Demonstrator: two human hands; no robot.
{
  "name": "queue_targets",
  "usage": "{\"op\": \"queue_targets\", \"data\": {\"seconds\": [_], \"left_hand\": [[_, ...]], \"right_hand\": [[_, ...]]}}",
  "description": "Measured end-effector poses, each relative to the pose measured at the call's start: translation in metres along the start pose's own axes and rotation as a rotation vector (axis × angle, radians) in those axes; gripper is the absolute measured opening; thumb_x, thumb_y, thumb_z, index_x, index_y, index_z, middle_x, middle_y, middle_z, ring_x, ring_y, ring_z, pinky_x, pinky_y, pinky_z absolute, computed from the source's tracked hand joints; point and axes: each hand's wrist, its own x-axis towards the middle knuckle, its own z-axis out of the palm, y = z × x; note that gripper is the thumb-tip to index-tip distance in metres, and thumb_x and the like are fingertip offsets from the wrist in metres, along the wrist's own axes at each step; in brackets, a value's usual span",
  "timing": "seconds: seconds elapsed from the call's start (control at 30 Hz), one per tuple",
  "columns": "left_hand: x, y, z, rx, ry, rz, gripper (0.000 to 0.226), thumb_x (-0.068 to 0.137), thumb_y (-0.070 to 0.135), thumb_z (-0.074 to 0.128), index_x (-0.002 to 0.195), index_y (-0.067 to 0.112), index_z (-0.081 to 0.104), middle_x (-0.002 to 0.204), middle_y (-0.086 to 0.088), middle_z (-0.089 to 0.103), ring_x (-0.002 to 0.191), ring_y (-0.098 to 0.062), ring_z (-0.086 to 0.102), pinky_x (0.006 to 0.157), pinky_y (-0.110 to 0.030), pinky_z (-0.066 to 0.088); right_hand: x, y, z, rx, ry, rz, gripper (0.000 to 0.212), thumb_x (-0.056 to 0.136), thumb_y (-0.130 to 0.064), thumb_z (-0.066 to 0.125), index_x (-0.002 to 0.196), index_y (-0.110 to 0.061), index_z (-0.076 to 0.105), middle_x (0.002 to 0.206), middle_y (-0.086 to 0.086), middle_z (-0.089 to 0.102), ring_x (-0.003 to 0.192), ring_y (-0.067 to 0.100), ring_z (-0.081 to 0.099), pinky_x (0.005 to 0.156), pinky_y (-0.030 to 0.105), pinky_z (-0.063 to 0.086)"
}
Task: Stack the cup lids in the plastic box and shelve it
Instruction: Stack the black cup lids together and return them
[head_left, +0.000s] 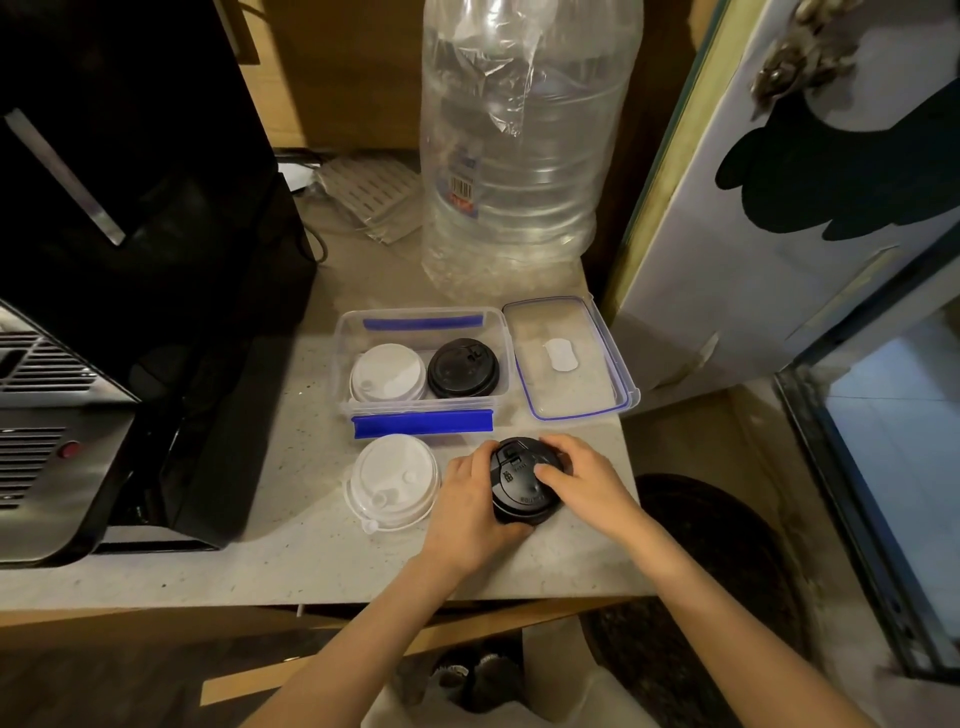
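Note:
A clear plastic box (343, 358) with blue clips stands open on the counter. Inside it lie a stack of white lids (387, 373) on the left and a stack of black lids (463, 368) on the right. The box's own clear cover (571, 358) lies flat beside it on the right. In front of the box, a stack of white lids (393, 482) rests on the counter. To its right, my left hand (467, 512) and my right hand (584, 480) both grip a stack of black lids (519, 480) that sits on the counter.
A large empty clear water bottle (519, 145) stands behind the box. A black coffee machine (130, 234) fills the left side. The counter's front edge (311, 597) runs just below my wrists. A white door (779, 208) stands at the right.

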Motion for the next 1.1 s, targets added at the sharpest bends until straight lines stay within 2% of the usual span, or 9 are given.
{"op": "queue_targets", "data": {"seconds": [0.17,0.33,0.53,0.63,0.7,0.77,0.83,0.97,1.1], "left_hand": [[0.003,0.004,-0.007,0.012,-0.002,-0.002,0.09,0.059,0.043,0.078,0.133,0.016,0.033,0.133,-0.003,0.051,0.121,-0.018,0.043,0.098,-0.022,0.034],[0.006,0.013,-0.021,-0.025,0.052,0.019,0.092,0.057,0.04,0.081,0.133,0.015,0.035,0.129,-0.004,0.054,0.117,-0.02,0.047,0.094,-0.02,0.035],[0.026,0.023,-0.065,-0.079,0.187,0.127,0.088,0.054,0.042,0.081,0.128,0.018,0.04,0.124,0.001,0.058,0.111,-0.014,0.054,0.092,-0.022,0.043],[0.052,0.018,-0.087,-0.105,0.229,0.164,0.083,0.051,0.033,0.083,0.123,0.016,0.045,0.118,-0.001,0.061,0.107,-0.017,0.058,0.091,-0.028,0.047],[0.07,0.014,-0.099,-0.099,0.228,0.133,0.083,0.051,0.027,0.086,0.122,0.014,0.046,0.117,-0.003,0.062,0.106,-0.019,0.058,0.088,-0.024,0.044],[0.087,0.008,-0.105,-0.07,0.217,0.102,0.081,0.051,0.025,0.086,0.121,0.013,0.047,0.117,-0.004,0.063,0.106,-0.02,0.058,0.082,-0.013,0.036],[0.103,0.002,-0.109,-0.051,0.178,0.071,0.081,0.052,0.024,0.086,0.122,0.013,0.046,0.118,-0.004,0.063,0.107,-0.02,0.057,0.079,-0.01,0.033],[0.121,-0.01,-0.106,-0.028,0.106,0.027,0.083,0.054,0.023,0.086,0.123,0.01,0.042,0.12,-0.007,0.06,0.11,-0.023,0.056,0.081,-0.017,0.038],[0.128,-0.022,-0.1,0.033,0.079,0.02,0.088,0.053,0.025,0.085,0.126,0.009,0.039,0.121,-0.01,0.06,0.109,-0.026,0.058,0.084,-0.026,0.044]], "right_hand": [[0.002,-0.003,-0.004,0.045,0.021,0.005,0.04,0.087,-0.017,0.057,0.127,-0.017,0.049,0.127,0.005,0.054,0.114,0.019,0.052,0.095,0.031,0.045],[0.002,-0.023,-0.022,0.1,0.032,-0.023,0.035,0.084,-0.015,0.06,0.118,-0.017,0.056,0.116,0.003,0.058,0.103,0.016,0.055,0.08,0.021,0.046],[0.02,-0.063,-0.044,0.159,0.041,-0.161,0.04,0.081,-0.018,0.066,0.12,-0.015,0.059,0.112,0.002,0.064,0.104,0.015,0.058,0.092,0.032,0.048],[0.049,-0.083,-0.045,0.161,0.08,-0.232,0.044,0.079,-0.018,0.068,0.121,-0.015,0.057,0.115,0.003,0.062,0.105,0.015,0.058,0.092,0.032,0.047],[0.071,-0.095,-0.041,0.143,0.097,-0.258,0.043,0.079,-0.018,0.069,0.12,-0.015,0.056,0.112,0.001,0.061,0.103,0.016,0.058,0.092,0.033,0.048],[0.09,-0.101,-0.036,0.092,0.093,-0.261,0.038,0.08,-0.019,0.067,0.116,-0.012,0.058,0.11,0.003,0.062,0.103,0.019,0.059,0.094,0.039,0.048],[0.107,-0.104,-0.03,0.029,0.086,-0.245,0.035,0.082,-0.02,0.065,0.115,-0.01,0.058,0.113,0.009,0.064,0.105,0.023,0.059,0.095,0.044,0.048],[0.121,-0.104,-0.02,-0.115,0.104,-0.248,0.037,0.084,-0.021,0.061,0.119,-0.01,0.054,0.118,0.013,0.061,0.109,0.028,0.056,0.095,0.043,0.047],[0.123,-0.103,-0.01,-0.435,0.112,-0.363,0.04,0.09,-0.025,0.051,0.126,-0.01,0.047,0.123,0.015,0.055,0.11,0.035,0.053,0.095,0.044,0.042]]}}
